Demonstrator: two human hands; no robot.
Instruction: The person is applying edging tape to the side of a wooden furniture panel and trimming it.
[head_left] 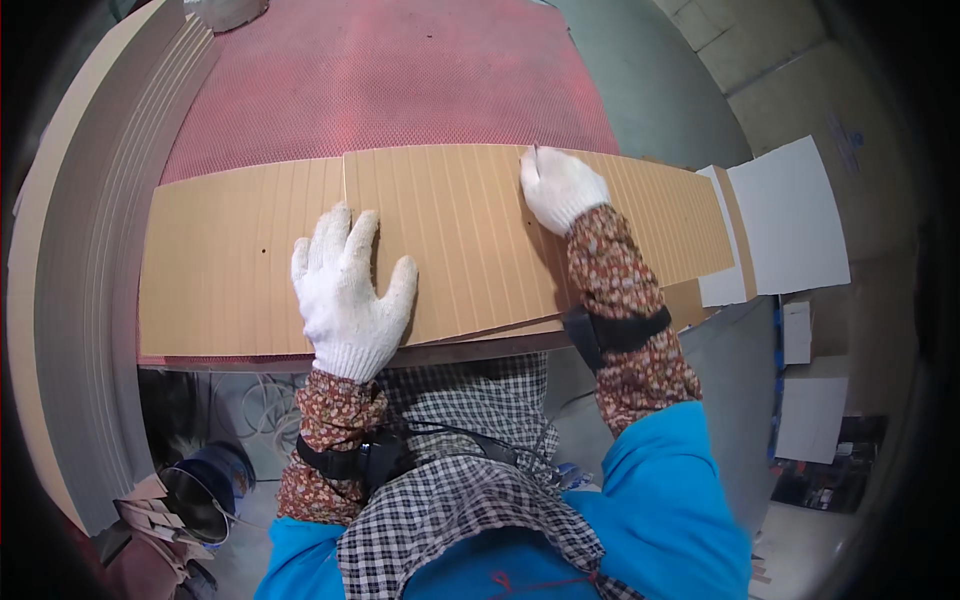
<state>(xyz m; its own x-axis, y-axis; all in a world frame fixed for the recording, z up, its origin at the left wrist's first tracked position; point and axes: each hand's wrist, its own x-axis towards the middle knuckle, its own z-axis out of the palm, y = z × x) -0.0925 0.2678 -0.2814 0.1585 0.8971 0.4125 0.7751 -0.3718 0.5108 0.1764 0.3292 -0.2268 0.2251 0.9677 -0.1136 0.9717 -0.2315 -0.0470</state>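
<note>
Two brown ridged cardboard sheets lie across the table in front of me. The right sheet [460, 240] overlaps the left sheet [215, 270]. My left hand [350, 290], in a white knit glove, lies flat with fingers spread across the line where they meet. Gloved the same way, my right hand [564, 190] is closed at the far edge of the right sheet. A small dark tip shows by its fingertips; what they grip is too hidden to name. Under the near edge of that sheet, another cardboard layer [520, 330] peeks out.
A tall stack of cardboard sheets [90, 270] stands on edge at the left. Red textured matting [400, 80] covers the table's far part. White sheets [790, 215] stick out at the right. A dark blue bucket [205, 490] and coiled cables [265, 410] are below the table.
</note>
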